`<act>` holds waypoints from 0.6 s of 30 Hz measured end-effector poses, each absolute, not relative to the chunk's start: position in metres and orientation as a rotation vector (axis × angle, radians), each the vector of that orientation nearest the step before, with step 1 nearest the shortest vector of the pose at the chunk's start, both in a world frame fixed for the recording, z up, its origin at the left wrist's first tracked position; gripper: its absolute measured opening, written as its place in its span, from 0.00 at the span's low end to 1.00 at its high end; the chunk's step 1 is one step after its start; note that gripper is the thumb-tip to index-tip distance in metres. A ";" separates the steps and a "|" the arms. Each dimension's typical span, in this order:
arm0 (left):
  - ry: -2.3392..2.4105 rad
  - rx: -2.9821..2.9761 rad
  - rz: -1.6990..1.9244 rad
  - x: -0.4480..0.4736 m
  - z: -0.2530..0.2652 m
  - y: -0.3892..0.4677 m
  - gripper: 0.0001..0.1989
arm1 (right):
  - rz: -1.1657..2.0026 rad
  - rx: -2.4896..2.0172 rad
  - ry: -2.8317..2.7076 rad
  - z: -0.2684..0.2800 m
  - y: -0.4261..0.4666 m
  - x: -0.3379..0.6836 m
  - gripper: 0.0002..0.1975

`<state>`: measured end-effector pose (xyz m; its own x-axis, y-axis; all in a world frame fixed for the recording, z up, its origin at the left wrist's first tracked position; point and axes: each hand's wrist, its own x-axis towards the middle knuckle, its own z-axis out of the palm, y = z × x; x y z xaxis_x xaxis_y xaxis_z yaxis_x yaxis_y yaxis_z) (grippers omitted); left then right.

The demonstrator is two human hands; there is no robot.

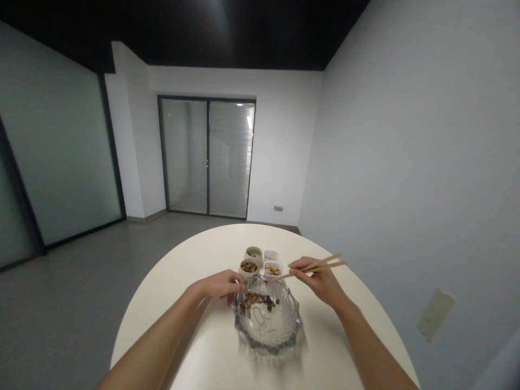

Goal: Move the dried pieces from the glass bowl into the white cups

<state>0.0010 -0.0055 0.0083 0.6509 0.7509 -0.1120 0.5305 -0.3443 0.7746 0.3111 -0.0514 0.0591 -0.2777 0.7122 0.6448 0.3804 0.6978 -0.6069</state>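
A scalloped clear glass bowl (266,325) stands on the table, with brown, nut-like pieces (252,298) and dark bean-like pieces (268,302) inside along its far left. At the bowl's left rim is my left hand (222,284), its fingers curled and gripping the edge. A small red thing (229,299) shows partly beneath that hand. My right hand (316,277) holds a pair of wooden chopsticks (325,265), tips pointing left over the far rim. Whether anything is between the tips is too small to tell.
Behind the bowl stand a round cup of brown pieces (249,267), another round cup (254,253), a white container of pale nuts (273,269) and a second white container (271,255). The round white table (179,271) ends near the right wall (406,162).
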 end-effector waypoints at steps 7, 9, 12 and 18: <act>0.977 2.028 0.361 0.001 0.007 -0.005 0.17 | 0.314 -0.850 -1.795 0.066 -0.029 0.298 0.10; 0.967 2.031 0.362 0.001 0.009 -0.006 0.17 | 0.292 -0.837 -1.790 0.069 -0.019 0.293 0.10; 0.985 2.022 0.351 0.002 0.011 -0.007 0.18 | 0.270 -0.824 -1.786 0.067 -0.005 0.284 0.10; 0.992 2.029 0.339 0.002 0.011 -0.007 0.19 | 0.229 -0.836 -1.785 0.054 0.016 0.273 0.12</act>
<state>0.0022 -0.0069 0.0110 0.6514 0.7506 -0.1103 0.5260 -0.3421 0.7786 0.2729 0.0162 0.0542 -0.1525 0.6369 0.7557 0.4257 0.7324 -0.5314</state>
